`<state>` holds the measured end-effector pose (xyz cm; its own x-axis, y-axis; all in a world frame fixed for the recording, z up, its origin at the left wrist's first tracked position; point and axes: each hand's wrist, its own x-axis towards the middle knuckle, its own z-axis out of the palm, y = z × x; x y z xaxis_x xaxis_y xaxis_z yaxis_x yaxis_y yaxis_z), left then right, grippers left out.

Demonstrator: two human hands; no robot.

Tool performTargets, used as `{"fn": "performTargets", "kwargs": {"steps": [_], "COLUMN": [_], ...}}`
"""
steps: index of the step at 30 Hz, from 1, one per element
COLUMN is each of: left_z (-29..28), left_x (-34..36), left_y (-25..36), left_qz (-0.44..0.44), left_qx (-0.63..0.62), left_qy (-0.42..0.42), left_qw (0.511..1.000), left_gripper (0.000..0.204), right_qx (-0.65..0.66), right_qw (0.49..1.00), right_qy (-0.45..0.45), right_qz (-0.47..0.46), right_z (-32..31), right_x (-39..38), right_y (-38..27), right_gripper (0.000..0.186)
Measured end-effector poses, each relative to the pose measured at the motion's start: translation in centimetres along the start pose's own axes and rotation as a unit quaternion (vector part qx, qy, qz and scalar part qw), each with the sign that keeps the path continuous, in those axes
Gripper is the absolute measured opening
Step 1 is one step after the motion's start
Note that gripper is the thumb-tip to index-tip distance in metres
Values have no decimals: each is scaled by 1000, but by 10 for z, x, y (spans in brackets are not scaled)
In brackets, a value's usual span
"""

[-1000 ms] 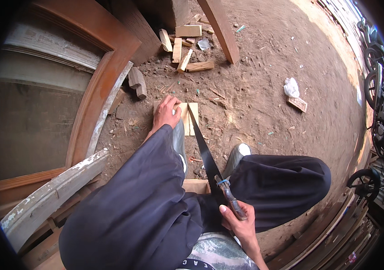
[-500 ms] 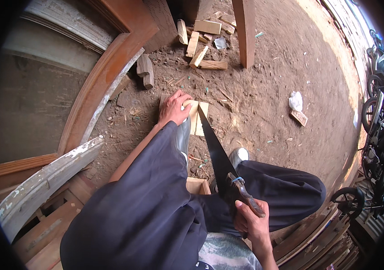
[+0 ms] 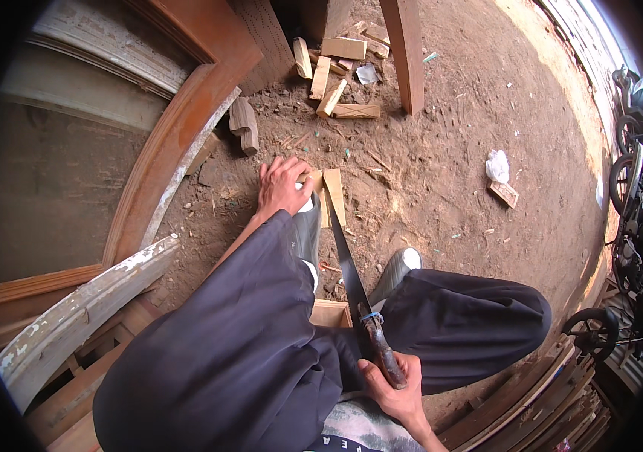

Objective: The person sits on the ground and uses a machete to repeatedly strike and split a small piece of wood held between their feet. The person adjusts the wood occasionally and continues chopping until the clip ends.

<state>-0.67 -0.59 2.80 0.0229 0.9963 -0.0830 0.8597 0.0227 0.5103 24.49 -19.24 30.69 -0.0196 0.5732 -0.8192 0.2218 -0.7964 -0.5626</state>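
Observation:
A pale piece of wood (image 3: 336,197) lies on the ground ahead of me, beside my left shoe. My left hand (image 3: 284,187) is bent over its left end, the fingertips partly hidden. In my right hand (image 3: 398,386) is the dark, worn handle of a hand saw, bound with a bit of blue tie. The long dark blade of the hand saw (image 3: 349,273) slants away from me, between my legs. Its tip rests at the piece of wood, lined up along it; how deep the teeth sit cannot be made out.
Several wood offcuts (image 3: 345,48) lie beyond, near an upright wooden post (image 3: 404,60). A framed wooden panel (image 3: 137,162) and a curved, peeling plank (image 3: 84,313) stand at left. Stacked boards (image 3: 521,399) are at lower right, motorcycles (image 3: 634,218) at far right.
My right hand and the saw have shifted left and a little nearer to me. The blade now shows narrower, turned more on edge. My left hand stays at the wood, its fingers slightly shifted.

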Motion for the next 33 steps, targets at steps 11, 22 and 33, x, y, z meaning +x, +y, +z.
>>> {"fn": "performTargets", "kwargs": {"steps": [11, 22, 33], "left_z": [-8, -7, 26], "left_x": [-1, 5, -13], "left_y": [-1, -4, -21], "left_qz": [35, 45, -7], "left_qx": [-26, -16, -120], "left_qy": [-28, -57, 17], "left_qw": [999, 997, 993], "left_gripper": [20, 17, 16], "right_qx": [58, 63, 58], "right_qw": [998, 997, 997], "right_qy": [-9, -16, 20], "right_qz": [2, 32, 56], "right_z": [-9, -21, -9], "right_x": [-5, -10, -10], "right_y": [30, 31, 12], "right_gripper": [36, 38, 37]}}
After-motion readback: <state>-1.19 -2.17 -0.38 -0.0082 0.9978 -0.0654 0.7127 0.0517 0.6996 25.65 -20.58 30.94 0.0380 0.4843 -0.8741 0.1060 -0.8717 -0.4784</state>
